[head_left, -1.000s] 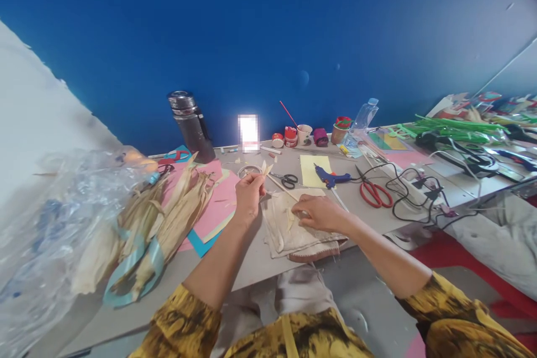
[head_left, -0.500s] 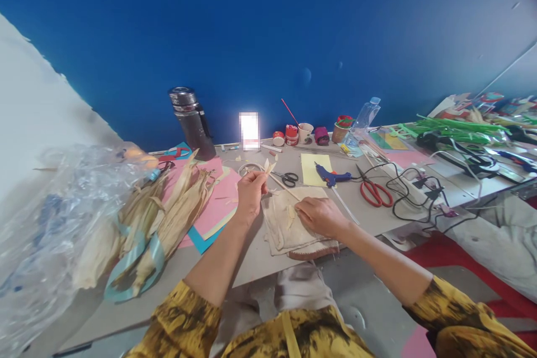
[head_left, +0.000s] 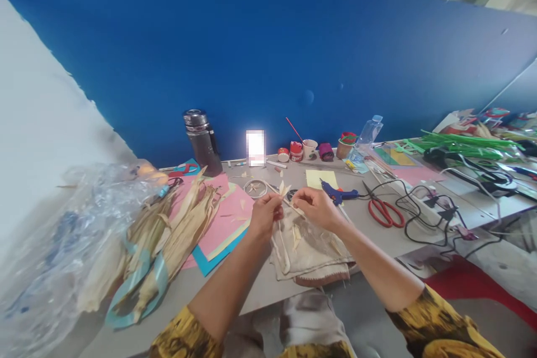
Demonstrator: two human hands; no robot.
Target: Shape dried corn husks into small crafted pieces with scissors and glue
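My left hand pinches a thin pale stick near its upper end, where small cream petal-like pieces of corn husk stick up above the fingertips. Close on the right, my right hand has its thumb and fingers drawn together at the stick; what lies between them is hidden. Beneath both hands lies a folded beige cloth with husk scraps on it. Black-handled scissors lie partly covered behind the right fingers. A blue glue gun rests just beyond the right hand.
Dried corn husks tied with ribbon lie left on pink paper, beside crumpled plastic. A dark flask stands behind. Red-handled scissors, cords and a power strip are at right. Paint jars line the wall.
My right hand has moved up and left, off the cloth, to the stick beside my left hand. The whole view has shifted, with things sitting lower in the picture.
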